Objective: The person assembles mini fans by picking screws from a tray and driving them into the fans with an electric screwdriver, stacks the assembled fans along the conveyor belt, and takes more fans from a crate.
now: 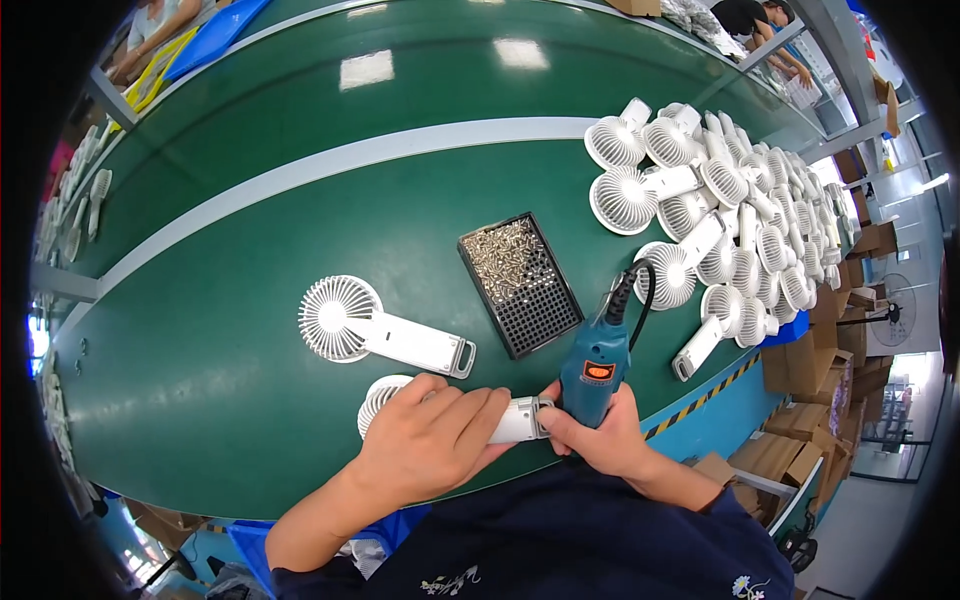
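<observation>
Left hand [425, 440] lies palm-down over a white handheld fan [385, 400] on the green work surface [220, 360], fingers curled over the handle and pressing it flat; only the round grille end at the left and the handle tip at the right show from under it. Right hand [600, 440] is closed around a blue electric screwdriver [597, 365], held upright with its lower end at the fan's handle tip; the bit itself is hidden by the fingers. Screwdriver carries a small orange rectangular label with a dark centre on its body, and a black cable [640, 290] loops up from its top.

Just above the held fan lies a second white fan [375, 330], flat, grille left, handle pointing right, apart from both hands. Right of it, a black rectangular screw tray [520, 285], tilted, upper part filled with silvery screws, lower part bare grid. Further right, a big pile of white fans [720, 210] along the table edge. Yellow-black hazard stripe [700, 400] runs on the blue table edge, lower right. Brown cardboard boxes [800, 445] stacked on the floor at right. Blue tray [215, 35] top left near another person's arm.
</observation>
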The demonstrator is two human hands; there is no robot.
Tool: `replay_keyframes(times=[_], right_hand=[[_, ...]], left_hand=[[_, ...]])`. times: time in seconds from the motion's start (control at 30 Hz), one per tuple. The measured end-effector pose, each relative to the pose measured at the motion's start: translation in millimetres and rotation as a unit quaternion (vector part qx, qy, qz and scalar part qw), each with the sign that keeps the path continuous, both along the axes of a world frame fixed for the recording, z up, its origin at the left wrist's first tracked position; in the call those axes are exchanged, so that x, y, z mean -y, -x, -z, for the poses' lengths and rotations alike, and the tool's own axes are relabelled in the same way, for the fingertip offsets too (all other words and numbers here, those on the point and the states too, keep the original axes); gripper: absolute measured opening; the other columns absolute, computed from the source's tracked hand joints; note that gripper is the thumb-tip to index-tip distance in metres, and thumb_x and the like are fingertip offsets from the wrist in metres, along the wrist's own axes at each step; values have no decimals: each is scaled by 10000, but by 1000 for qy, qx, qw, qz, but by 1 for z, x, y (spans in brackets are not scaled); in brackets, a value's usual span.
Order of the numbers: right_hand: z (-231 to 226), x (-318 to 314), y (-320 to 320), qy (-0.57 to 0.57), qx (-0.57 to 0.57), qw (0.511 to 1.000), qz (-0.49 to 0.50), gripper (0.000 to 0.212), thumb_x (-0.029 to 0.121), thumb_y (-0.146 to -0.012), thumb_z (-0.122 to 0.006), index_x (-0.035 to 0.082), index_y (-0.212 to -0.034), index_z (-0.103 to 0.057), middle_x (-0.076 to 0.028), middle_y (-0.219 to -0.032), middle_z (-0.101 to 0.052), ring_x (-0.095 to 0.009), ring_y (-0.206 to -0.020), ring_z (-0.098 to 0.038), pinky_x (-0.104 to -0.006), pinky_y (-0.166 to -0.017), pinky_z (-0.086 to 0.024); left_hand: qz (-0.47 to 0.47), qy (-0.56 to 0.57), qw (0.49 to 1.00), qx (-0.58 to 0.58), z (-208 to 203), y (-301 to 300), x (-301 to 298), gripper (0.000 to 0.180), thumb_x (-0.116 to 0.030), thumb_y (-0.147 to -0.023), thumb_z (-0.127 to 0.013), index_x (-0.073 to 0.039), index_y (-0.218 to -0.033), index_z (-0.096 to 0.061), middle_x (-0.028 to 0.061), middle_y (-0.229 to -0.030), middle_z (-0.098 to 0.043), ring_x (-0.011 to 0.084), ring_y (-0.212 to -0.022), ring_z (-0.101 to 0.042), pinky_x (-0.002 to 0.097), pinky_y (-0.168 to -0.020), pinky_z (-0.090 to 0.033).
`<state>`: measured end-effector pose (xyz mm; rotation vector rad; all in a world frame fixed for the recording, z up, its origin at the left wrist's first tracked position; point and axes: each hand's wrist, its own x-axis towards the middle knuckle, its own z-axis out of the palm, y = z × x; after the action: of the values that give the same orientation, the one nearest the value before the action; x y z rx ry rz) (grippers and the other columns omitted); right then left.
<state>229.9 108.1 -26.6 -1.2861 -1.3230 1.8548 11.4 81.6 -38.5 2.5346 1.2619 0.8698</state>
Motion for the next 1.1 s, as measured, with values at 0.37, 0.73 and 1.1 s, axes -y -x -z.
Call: replay_keyframes(times=[0.37, 0.73, 1.1], right_hand=[[8, 18, 0, 47, -29, 998, 4, 243, 135, -876, -679, 45, -1077, -577, 14, -856, -608, -33, -600, -528, -199, -519, -443], [16, 25, -5, -24, -33, 977, -209, 307, 302, -914, -631, 63, -1088, -549, -17, -916, -603, -52, -678, -550, -217, -597, -462], [-94, 15, 29, -247, -62, 782, -568, 485, 390, -911, -586, 13, -1209, -514, -201, -1183, -578, -298, -1093, -579, -452, -951, -443]], left_hand=[[7, 79, 987, -143, -26, 25, -1, 439, -230, -649, -741, -56, -1031, -612, 67, -953, -594, 246, -987, -540, 432, -936, -402], [11, 127, 960, -250, -22, 44, -38, 654, -166, -580, -689, 16, -1180, -503, 232, -1300, -433, 414, -1277, -373, 508, -1086, -284], [-136, 304, 679, 654, 39, -20, 147, 533, -202, -812, -728, 14, -1221, -462, 147, -962, -643, 198, -861, -643, 347, -789, -522]])
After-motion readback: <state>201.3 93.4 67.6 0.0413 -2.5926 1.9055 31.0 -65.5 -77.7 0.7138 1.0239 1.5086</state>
